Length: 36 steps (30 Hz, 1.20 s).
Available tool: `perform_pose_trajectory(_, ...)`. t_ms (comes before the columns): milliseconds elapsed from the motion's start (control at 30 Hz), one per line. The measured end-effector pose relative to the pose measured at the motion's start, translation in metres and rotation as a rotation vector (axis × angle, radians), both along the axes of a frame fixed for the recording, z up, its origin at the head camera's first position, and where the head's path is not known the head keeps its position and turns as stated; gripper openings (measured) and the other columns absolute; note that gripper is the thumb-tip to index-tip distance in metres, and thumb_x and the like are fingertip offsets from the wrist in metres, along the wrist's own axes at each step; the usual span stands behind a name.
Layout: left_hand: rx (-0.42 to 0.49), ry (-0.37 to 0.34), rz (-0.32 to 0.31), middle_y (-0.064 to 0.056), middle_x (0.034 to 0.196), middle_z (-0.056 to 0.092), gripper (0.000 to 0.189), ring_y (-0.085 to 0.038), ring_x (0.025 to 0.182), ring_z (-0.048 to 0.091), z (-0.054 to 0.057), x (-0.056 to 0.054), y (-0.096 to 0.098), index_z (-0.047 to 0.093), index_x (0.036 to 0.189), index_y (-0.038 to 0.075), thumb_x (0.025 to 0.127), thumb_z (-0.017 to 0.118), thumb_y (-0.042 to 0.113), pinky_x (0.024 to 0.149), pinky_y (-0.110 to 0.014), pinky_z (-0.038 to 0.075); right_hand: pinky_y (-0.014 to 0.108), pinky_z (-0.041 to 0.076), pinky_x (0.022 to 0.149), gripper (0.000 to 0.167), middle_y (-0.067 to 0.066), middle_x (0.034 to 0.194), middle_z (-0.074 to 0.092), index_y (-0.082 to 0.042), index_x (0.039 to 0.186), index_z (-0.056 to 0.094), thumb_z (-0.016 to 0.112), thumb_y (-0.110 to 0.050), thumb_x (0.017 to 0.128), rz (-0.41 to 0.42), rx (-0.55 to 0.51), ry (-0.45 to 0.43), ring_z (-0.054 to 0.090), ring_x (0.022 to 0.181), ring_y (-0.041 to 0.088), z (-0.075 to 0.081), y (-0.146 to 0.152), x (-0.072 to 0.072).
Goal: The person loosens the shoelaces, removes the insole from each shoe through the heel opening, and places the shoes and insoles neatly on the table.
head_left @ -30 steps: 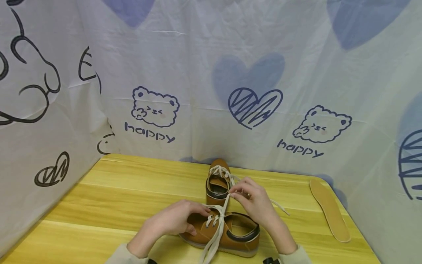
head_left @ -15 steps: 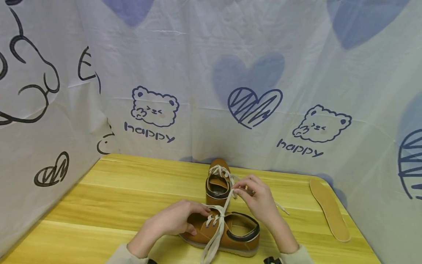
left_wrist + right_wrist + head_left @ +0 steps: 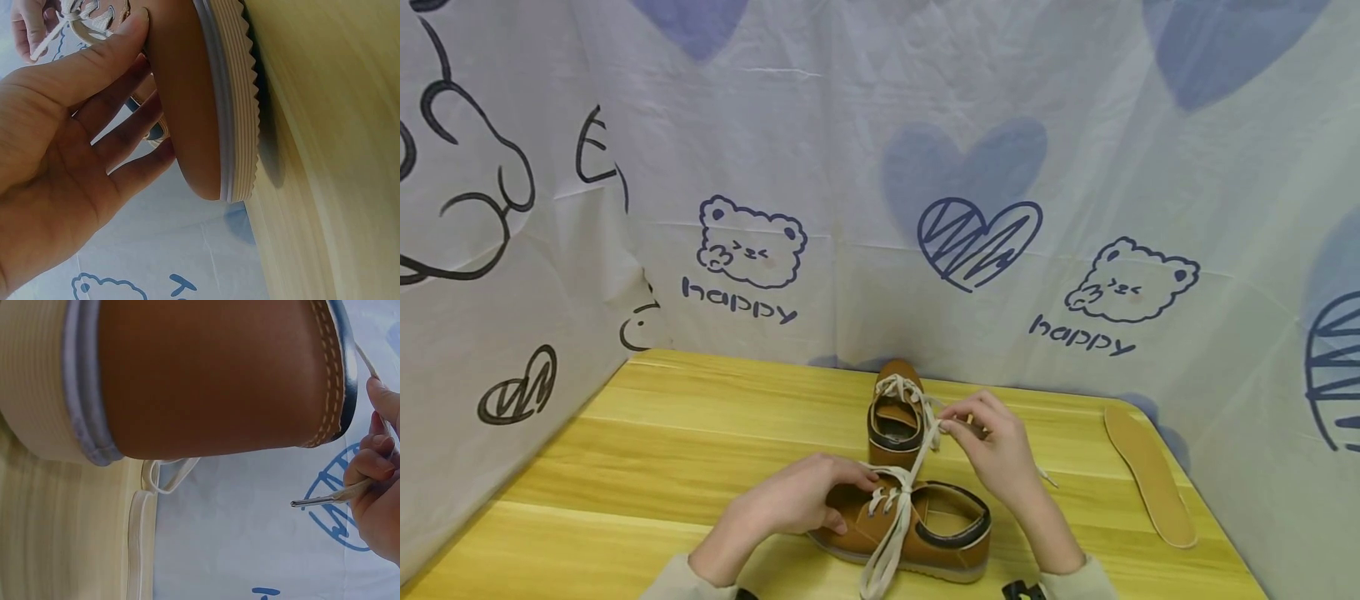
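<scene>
A brown leather shoe (image 3: pixel 951 557) with cream laces lies sideways near the table's front, toe to the left. My left hand (image 3: pixel 797 497) grips it at the toe. In the left wrist view the thumb presses on the near side of the shoe (image 3: pixel 187 119) and the fingers reach round its far side. My right hand (image 3: pixel 992 442) pinches one shoelace (image 3: pixel 923 454), drawn taut up and right from the knot at the laces. The metal-tipped lace end (image 3: pixel 315 501) sticks out of the right hand (image 3: pixel 375 481) in the right wrist view. Other lace lengths (image 3: pixel 887 550) hang over the shoe's near side.
Behind it stands a second brown shoe (image 3: pixel 893 457), toe toward the back, its laces trailing right. A tan insole (image 3: pixel 1150 477) lies at the right edge of the wooden table (image 3: pixel 700 417). A printed white cloth (image 3: pixel 865 167) hangs behind and at both sides.
My right hand has moved up and slightly right with the lace, lengthening the stretch between hand and knot. The left hand and the shoe have stayed put.
</scene>
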<state>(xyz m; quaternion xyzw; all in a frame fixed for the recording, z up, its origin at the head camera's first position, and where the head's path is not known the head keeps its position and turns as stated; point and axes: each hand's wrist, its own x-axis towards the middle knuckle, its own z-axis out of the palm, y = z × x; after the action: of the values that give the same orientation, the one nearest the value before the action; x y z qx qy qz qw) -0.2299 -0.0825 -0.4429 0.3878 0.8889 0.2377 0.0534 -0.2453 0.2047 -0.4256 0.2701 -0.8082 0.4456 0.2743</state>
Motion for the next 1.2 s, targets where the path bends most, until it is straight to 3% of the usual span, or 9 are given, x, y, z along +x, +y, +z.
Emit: perform_pose_trajectory(1200, -0.017, -0.017, 0.013, 0.0, 0.145, 0.063, 0.053, -0.025, 0.133, 0.058, 0.0007, 0.0007, -0.0006, 0.072, 0.131, 0.015, 0.082, 0.088, 0.011, 0.113, -0.044, 0.046, 0.017, 0.042, 0.053, 0.017, -0.003, 0.09, 0.063, -0.014, 0.096, 0.078, 0.079, 0.001, 0.088, -0.075, -0.039, 0.109, 0.05, 0.066, 0.01, 0.0078, 0.008, -0.0012)
